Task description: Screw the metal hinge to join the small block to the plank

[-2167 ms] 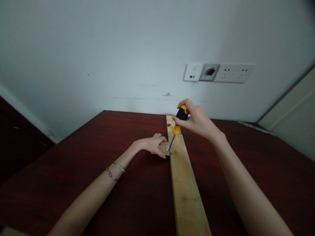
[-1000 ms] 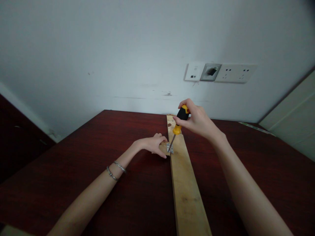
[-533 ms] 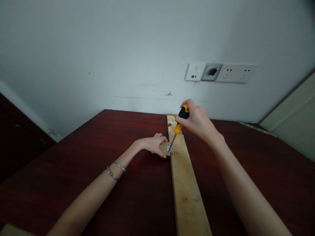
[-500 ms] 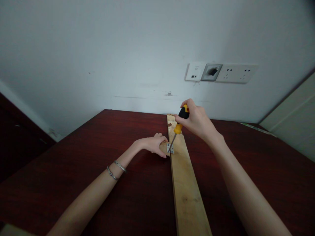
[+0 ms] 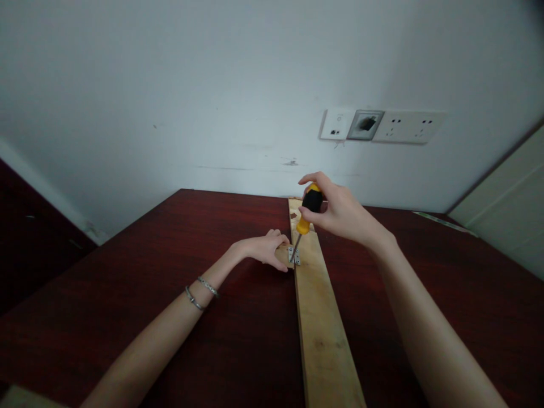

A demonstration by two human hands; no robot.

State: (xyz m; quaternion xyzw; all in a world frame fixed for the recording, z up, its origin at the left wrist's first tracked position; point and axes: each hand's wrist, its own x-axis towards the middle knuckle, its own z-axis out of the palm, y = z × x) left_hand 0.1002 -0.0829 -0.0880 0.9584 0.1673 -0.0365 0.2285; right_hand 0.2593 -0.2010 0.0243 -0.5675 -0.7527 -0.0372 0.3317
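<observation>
A long pale wooden plank (image 5: 321,317) lies on the dark red tabletop, running from the wall toward me. Against its left edge sits a small wooden block (image 5: 281,256), gripped between the thumb and fingers of my left hand (image 5: 267,250). A small metal hinge (image 5: 296,256) bridges the block and the plank. My right hand (image 5: 335,209) is closed around the black and yellow handle of a screwdriver (image 5: 312,201). The tilted shaft points down and left, its tip at the hinge's left half. Any screw under the tip is too small to make out.
The table (image 5: 170,243) meets a pale wall (image 5: 238,102) at its far edge. Sockets and switches (image 5: 408,126) are set in the wall at upper right. A thin strip (image 5: 444,222) lies near the table's far right edge.
My right hand's fingers have shifted on the screwdriver handle, with the index finger now stretched out. The handle has tipped slightly left. My left hand, block and plank stay put.
</observation>
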